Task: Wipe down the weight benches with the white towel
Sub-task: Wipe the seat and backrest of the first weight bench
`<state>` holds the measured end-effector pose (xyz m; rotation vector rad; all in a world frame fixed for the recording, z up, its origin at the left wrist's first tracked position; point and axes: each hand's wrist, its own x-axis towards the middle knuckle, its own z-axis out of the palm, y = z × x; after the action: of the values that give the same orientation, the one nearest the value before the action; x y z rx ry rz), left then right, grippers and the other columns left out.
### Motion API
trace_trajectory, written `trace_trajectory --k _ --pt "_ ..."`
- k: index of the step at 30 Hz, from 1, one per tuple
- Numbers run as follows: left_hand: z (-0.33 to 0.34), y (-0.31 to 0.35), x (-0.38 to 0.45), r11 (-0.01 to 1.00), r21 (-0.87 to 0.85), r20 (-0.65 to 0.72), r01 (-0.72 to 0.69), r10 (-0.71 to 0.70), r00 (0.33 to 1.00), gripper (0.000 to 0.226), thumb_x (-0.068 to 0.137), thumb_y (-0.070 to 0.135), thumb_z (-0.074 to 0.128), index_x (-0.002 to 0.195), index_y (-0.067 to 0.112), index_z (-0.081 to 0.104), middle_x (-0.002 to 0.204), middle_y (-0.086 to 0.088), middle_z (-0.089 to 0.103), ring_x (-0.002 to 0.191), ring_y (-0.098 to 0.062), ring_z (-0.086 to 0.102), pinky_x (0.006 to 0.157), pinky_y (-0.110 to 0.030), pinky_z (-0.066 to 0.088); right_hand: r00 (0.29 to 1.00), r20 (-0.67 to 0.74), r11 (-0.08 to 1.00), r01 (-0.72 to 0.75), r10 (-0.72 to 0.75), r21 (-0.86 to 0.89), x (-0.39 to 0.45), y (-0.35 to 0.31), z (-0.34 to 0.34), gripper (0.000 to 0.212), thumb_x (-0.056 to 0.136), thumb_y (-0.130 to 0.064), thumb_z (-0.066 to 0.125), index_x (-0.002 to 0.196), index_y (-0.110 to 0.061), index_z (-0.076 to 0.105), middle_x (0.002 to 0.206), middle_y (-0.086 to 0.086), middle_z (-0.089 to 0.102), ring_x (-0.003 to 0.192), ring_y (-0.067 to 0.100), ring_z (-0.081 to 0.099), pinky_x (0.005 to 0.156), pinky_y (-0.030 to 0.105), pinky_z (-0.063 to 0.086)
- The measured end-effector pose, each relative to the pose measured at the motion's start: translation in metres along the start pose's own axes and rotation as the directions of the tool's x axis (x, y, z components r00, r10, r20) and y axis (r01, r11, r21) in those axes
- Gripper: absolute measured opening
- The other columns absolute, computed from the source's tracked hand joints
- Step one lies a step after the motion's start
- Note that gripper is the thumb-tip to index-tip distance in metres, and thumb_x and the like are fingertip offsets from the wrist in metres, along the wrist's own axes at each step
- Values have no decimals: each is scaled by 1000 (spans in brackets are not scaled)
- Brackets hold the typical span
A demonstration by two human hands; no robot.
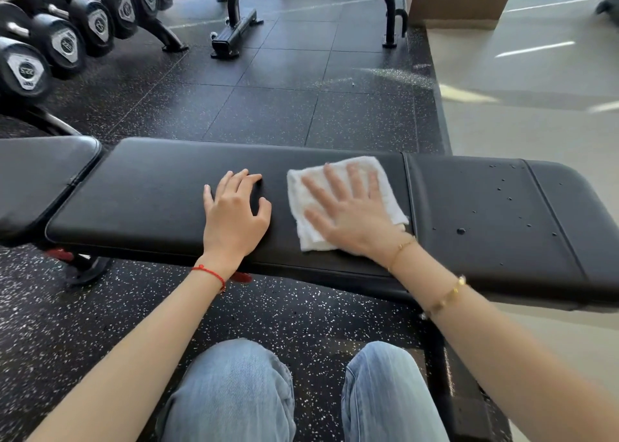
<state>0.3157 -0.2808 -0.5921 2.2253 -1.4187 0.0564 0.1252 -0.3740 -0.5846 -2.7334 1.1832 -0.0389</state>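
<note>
We see both bare forearms reaching forward from above a pair of light blue jeans-clad knees [234, 384] to the long black padded vinyl weight bench, our table [150, 200], which lies crosswise in front of us. The right hand [348, 207] lies palm down on the folded white terry towel [311, 230], its fingers [335, 180] straight and spread wide, pressing the cloth flat against the middle pad just left of the seam. The left hand [234, 207] rests beside it on bare vinyl, apart from the towel, fingers loosely bent with the tips touching the pad and holding nothing. A thin red string bracelet [209, 272] circles the left wrist; two fine gold chain bracelets [445, 297] sit on the right forearm. Small water droplets [460, 231] dot the pad section to the right.
</note>
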Motion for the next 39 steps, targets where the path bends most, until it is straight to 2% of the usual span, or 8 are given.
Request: trace_trajectory --k 5,10,13,21,25,30,33,39 --pt "0 -3 0 1000 -3 4 -9 9 1000 45 94 27 53 138 19 54 150 -3 48 146 -22 32 122 -56 13 991 -66 993 109 -112 -55 -67 2 9 61 93 -67 1 150 -51 -12 165 -6 -11 150 32 -16 115 54 -20" --pt "1 -2 0 1000 5 4 -5 5 1000 45 94 27 52 138 20 53 151 -4 47 146 -22 32 122 -57 13 994 -9 994 -106 106 18 -23 30 -4 60 94 -66 13 151 -51 -2 165 -4 -8 149 34 -13 116 57 -17" --pt "1 -1 -1 1000 4 5 -1 1 1000 45 94 27 52 138 19 53 151 -3 47 146 -22 31 122 -57 13 987 39 987 -157 156 25 13 24 -11 59 98 -63 17 153 -48 1 165 -2 -9 149 37 -16 114 60 -18" --pt "0 -4 -2 1000 9 16 -15 15 1000 46 95 29 51 140 19 51 152 -4 45 147 -22 30 122 -56 12 997 -35 997 75 -76 -19 -54 -4 6 60 94 -64 6 151 -50 -7 165 -6 -10 149 33 -17 116 55 -18" --pt "1 -4 -1 1000 25 27 -16 16 1000 46 96 29 49 141 20 50 154 -3 43 148 -22 28 123 -56 12 996 -6 996 -84 85 21 -34 31 -3 59 94 -65 11 150 -55 -4 165 -7 -10 150 31 -15 116 52 -20" --pt "2 -1 0 999 36 21 0 0 1000 47 94 29 50 141 19 50 153 -3 44 148 -23 29 122 -57 13 964 51 964 -263 261 37 62 32 -18 57 98 -61 18 153 -47 7 166 -1 -1 150 39 -7 116 59 -11" --pt "2 -2 0 999 42 16 -2 1 1000 47 94 29 51 140 19 51 152 -3 45 147 -22 30 121 -57 14 985 22 985 -170 170 -10 85 -1 -16 57 99 -59 17 153 -42 12 161 1 16 148 37 8 116 61 0" --pt "2 -6 -1 999 41 14 -18 18 1000 47 94 30 51 141 20 50 152 -3 45 147 -23 31 121 -57 15 999 -14 999 49 -48 10 32 5 0 58 98 -62 18 152 -51 0 164 -9 -1 151 30 -8 118 55 -11"
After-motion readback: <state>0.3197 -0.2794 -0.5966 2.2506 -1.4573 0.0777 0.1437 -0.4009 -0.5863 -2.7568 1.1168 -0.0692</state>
